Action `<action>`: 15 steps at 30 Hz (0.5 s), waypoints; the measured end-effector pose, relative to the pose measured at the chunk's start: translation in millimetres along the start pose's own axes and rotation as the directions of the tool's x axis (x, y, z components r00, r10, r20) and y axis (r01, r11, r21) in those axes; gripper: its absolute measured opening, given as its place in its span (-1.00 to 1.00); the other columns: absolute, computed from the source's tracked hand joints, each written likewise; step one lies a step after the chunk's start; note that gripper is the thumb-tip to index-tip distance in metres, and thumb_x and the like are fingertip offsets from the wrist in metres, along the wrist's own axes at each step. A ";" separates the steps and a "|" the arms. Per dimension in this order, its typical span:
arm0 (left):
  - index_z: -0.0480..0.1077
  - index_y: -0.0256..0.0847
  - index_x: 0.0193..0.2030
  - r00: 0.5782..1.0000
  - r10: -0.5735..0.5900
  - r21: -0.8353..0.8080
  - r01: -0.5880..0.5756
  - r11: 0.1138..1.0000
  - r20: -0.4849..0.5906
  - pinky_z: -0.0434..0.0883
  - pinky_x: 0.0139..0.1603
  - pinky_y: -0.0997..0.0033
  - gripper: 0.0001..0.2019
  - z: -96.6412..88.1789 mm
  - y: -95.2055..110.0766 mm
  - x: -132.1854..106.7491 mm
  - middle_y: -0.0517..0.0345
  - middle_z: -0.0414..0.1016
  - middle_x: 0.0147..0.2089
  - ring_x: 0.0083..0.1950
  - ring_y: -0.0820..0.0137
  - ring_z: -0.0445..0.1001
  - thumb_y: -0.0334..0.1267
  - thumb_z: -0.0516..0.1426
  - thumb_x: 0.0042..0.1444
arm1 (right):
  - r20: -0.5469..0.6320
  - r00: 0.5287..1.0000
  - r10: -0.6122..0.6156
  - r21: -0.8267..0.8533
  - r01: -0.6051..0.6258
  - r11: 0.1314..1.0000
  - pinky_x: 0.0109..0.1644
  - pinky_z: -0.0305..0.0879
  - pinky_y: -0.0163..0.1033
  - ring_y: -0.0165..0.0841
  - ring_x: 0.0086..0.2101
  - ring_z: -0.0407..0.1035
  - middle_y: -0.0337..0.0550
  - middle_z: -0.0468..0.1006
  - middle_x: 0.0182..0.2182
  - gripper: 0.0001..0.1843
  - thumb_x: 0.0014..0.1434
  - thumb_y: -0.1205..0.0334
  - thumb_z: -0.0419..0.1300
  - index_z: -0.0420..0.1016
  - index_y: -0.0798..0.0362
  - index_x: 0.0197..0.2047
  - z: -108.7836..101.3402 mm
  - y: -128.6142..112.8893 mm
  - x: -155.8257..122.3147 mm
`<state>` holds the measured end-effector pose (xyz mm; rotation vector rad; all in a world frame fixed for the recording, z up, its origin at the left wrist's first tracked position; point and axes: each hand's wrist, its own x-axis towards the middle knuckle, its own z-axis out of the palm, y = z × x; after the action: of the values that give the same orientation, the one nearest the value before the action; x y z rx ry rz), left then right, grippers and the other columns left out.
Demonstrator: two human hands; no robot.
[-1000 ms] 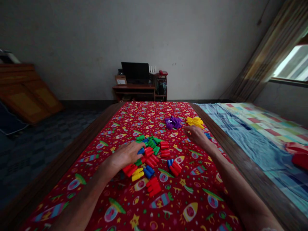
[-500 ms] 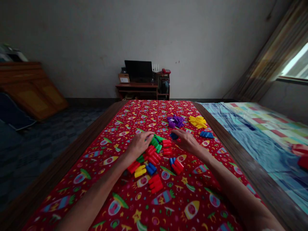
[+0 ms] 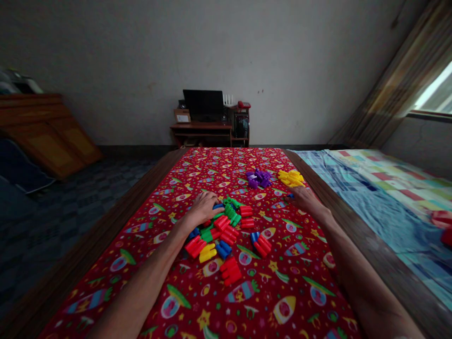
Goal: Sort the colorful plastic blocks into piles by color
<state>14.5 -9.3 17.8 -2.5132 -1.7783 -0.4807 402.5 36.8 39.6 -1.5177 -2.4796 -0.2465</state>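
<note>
blue pieces (image 3: 290,195): nearly all hidden under the right hand (image 3: 305,198)
left hand (image 3: 203,207): grip unclear, fingertips among the pile (image 3: 226,231)
red object (image 3: 440,220): cut by right edge

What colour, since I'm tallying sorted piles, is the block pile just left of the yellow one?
Purple; the pile shows clearly in the head view.

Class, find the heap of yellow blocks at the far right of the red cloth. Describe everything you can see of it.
The yellow blocks form a small loose heap of glossy, plastic-looking pieces with rounded prongs, jumbled at mixed angles. It rests on the red rocket-print cloth near its far right edge, beside a purple heap but apart from it. The right hand lies just nearer than it; contact cannot be told.
</note>
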 end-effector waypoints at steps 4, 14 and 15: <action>0.51 -0.17 -0.38 1.000 -0.014 -0.064 0.015 0.998 0.015 0.31 0.11 0.22 -0.93 -6.7 9.7 4.0 0.07 0.57 -0.19 -0.04 0.24 0.46 -0.24 0.21 0.03 | -0.104 0.987 -0.118 0.198 0.137 0.970 -0.16 0.27 -0.25 -0.27 -0.26 0.45 0.07 0.60 -0.25 -0.68 0.25 0.28 0.04 0.50 0.14 0.00 -8.7 -39.9 7.1; 0.52 -0.22 -0.20 0.973 -0.186 0.005 0.187 0.982 0.139 0.36 0.04 0.20 -0.82 -9.8 10.2 -8.8 -0.08 0.58 -0.11 0.01 0.13 0.48 -0.22 0.18 0.08 | -0.026 0.930 -0.368 0.311 0.357 0.881 -0.45 -0.06 -0.34 -0.49 -0.55 0.21 -0.16 0.48 -0.53 -0.77 0.29 0.30 0.04 0.48 0.12 -0.34 0.9 -108.0 1.8; 0.52 -0.22 -0.23 0.969 -0.185 -0.043 0.195 0.980 0.164 0.39 -0.01 0.24 -0.83 -11.7 9.8 -7.2 -0.05 0.59 -0.15 -0.05 0.15 0.51 -0.25 0.20 0.03 | -0.003 0.932 -0.362 0.304 0.346 0.888 -0.44 -0.06 -0.34 -0.49 -0.54 0.23 -0.15 0.49 -0.52 -0.78 0.28 0.32 0.05 0.48 0.12 -0.33 2.1 -107.4 1.7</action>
<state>18.6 -21.7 28.6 -2.4951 -2.1063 -0.3507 305.7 -9.7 35.3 -0.9585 -2.6743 0.1149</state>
